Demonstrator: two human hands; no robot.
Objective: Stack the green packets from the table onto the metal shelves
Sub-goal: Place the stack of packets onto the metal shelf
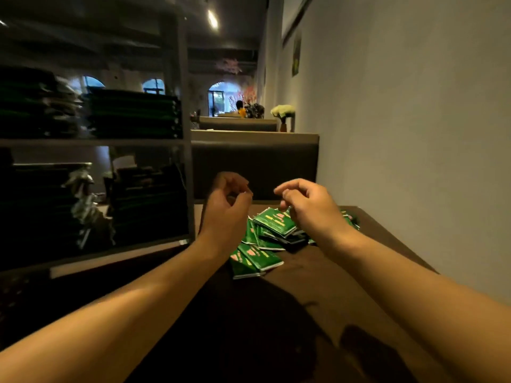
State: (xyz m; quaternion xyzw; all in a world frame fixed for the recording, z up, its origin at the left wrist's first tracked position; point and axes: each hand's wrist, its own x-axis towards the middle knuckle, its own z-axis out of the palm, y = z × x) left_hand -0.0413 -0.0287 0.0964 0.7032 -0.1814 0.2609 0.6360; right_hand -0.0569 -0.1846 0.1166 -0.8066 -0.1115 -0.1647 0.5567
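A loose heap of green packets (272, 236) lies on the dark brown table (331, 286), just right of the metal shelves (185, 139). Stacks of green packets (132, 114) fill the upper shelf, and more dark stacks (146, 200) stand on the shelf below. My left hand (225, 208) hovers above the left side of the heap, fingers loosely curled and holding nothing. My right hand (307, 205) hangs over the top of the heap with loosely curled fingers; its fingertips are close to the uppermost packet, and no grip on it shows.
A plain wall (414, 134) runs along the table's right edge. Behind the table stands a padded booth back (254, 167), with more booths, a vase of pale flowers (282, 111) and a distant person beyond. Crumpled wrapping (83, 200) sits between the lower stacks.
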